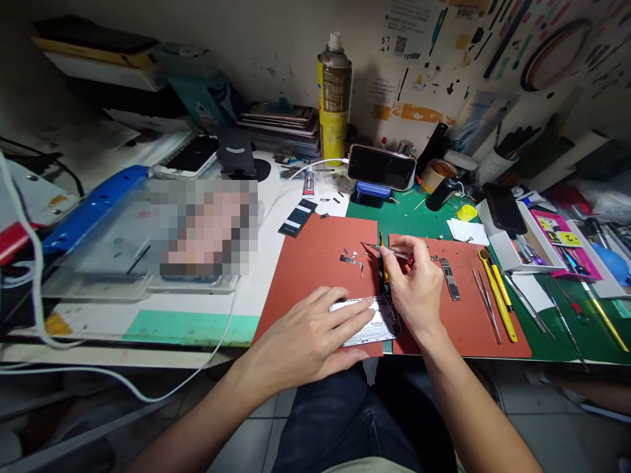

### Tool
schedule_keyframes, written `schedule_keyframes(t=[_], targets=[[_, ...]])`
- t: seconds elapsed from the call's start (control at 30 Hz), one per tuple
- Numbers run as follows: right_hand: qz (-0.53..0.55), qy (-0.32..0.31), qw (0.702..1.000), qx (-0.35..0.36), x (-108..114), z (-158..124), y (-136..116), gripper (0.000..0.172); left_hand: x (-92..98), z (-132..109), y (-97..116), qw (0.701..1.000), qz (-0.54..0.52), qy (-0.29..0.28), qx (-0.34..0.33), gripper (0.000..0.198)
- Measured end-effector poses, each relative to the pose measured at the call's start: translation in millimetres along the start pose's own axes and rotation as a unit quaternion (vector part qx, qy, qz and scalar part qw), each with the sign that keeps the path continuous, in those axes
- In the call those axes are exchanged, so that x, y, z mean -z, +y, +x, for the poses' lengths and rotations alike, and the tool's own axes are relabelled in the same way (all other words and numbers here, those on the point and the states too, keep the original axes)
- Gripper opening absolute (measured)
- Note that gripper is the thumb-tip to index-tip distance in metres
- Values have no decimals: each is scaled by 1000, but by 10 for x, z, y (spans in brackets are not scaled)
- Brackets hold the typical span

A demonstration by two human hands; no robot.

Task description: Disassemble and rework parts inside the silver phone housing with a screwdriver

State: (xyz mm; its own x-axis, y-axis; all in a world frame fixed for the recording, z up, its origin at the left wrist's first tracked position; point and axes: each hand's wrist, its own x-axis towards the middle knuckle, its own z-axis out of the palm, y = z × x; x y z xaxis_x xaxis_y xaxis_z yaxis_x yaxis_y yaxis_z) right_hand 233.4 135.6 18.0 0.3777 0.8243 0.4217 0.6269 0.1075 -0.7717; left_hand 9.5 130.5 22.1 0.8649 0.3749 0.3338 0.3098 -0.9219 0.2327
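My left hand (pixel 315 328) lies over a silvery phone housing (pixel 367 322) at the mat's near edge. Its fingers reach across the housing's inside, and the thumb is along the near side. In my right hand (pixel 414 282), thumb and fingers pinch a slim pointed metal tool (pixel 373 246), its tip toward the left; the exact kind is unclear. Beside those fingers stands a narrow orange-and-black tool (pixel 381 253), partly hidden. Small flex-cable parts (pixel 351 259) lie on the red-brown mat (pixel 315 263) beyond the housing. A logic board (pixel 450 279) rests right of my right hand.
Tweezers (pixel 486 302) and a yellow-handled tool (pixel 495 295) lie to the right. A phone (pixel 382 165) leans on a blue stand behind the mats. Farther back stands a yellow spray can (pixel 335 98). A white cable (pixel 221 335) loops over the left table edge.
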Motion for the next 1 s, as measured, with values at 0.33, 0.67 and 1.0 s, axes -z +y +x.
schedule_keyframes(t=[0.33, 0.67, 1.0], targets=[[173, 37, 982, -67, 386, -513, -83, 25, -9, -62, -22, 968, -119, 183, 122, 13], [261, -46, 961, -81, 532, -803, 125, 27, 22, -53, -48, 966, -201, 110, 117, 16], [255, -60, 962, -82, 530, -793, 99, 25, 24, -45, -45, 963, -220, 110, 113, 9]])
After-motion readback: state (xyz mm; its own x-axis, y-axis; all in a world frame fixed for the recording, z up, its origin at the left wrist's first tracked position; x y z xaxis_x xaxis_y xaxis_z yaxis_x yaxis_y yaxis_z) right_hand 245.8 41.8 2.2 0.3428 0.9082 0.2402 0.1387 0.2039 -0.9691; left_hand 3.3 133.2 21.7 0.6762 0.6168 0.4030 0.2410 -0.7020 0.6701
